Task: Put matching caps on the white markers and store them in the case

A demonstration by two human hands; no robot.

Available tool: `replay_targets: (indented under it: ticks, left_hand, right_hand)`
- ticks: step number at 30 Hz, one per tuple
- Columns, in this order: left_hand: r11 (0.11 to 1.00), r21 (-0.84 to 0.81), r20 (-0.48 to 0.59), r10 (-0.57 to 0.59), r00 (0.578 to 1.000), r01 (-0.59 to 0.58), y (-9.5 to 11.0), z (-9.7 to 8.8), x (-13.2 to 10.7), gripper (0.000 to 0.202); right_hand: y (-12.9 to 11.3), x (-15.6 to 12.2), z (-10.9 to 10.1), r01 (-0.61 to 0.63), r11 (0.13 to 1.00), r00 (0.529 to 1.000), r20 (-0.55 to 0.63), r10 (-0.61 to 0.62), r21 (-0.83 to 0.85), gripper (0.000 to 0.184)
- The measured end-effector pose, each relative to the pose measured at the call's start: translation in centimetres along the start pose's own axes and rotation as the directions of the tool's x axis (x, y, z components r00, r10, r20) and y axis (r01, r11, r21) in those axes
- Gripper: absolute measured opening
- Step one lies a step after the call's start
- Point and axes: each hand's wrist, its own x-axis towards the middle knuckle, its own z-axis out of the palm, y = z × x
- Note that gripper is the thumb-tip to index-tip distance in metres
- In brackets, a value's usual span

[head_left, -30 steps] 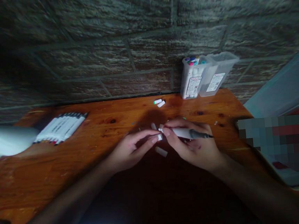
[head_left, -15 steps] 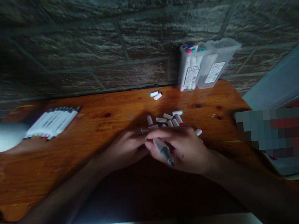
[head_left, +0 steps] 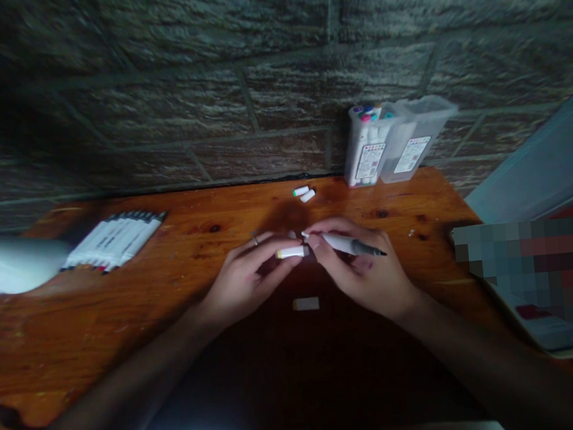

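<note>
My right hand point(head_left: 364, 272) grips a white marker point(head_left: 345, 244) with a dark end that points right. My left hand point(head_left: 244, 279) pinches a small white cap point(head_left: 292, 252) with a yellowish end, held right at the marker's left tip. Both hands hover over the middle of the wooden table point(head_left: 172, 285). One loose white cap point(head_left: 305, 303) lies on the table just below the hands. Other caps behind the hands are mostly hidden.
A row of several white markers point(head_left: 115, 239) lies at the left. Two loose caps point(head_left: 305, 193) rest near the brick wall. Two clear marker boxes point(head_left: 390, 142) stand at the back right. A pale rounded object point(head_left: 12, 262) sits at the far left edge.
Both hands lifted from the pile of caps. The marker swung from pointing down toward me to pointing right, and my left hand now holds a cap at its tip.
</note>
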Motion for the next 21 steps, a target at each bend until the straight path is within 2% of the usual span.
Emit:
replay_targets:
  ticks: [5, 12, 21]
  left_hand:
    - [1.0, 0.01, -0.087, 0.01, 0.996, -0.01, 0.12, -0.22, 0.16, 0.027]
    - [1.0, 0.018, -0.059, 0.027, 0.998, -0.026, 0.34, -0.06, 0.2, 0.027]
    - [0.998, 0.066, -0.064, -0.003, 0.998, 0.007, 0.08, 0.02, -0.12, 0.025]
  right_hand:
    - [-0.02, -0.01, 0.21, -0.011, 1.0, 1.0, 0.015, 0.011, 0.002, 0.015]
    - [0.04, -0.06, 0.27, 0.004, 1.0, 1.0, 0.031, -0.004, 0.003, 0.016]
    - [0.04, -0.13, 0.51, 0.01, 1.0, 0.997, 0.083, -0.009, -0.007, 0.014]
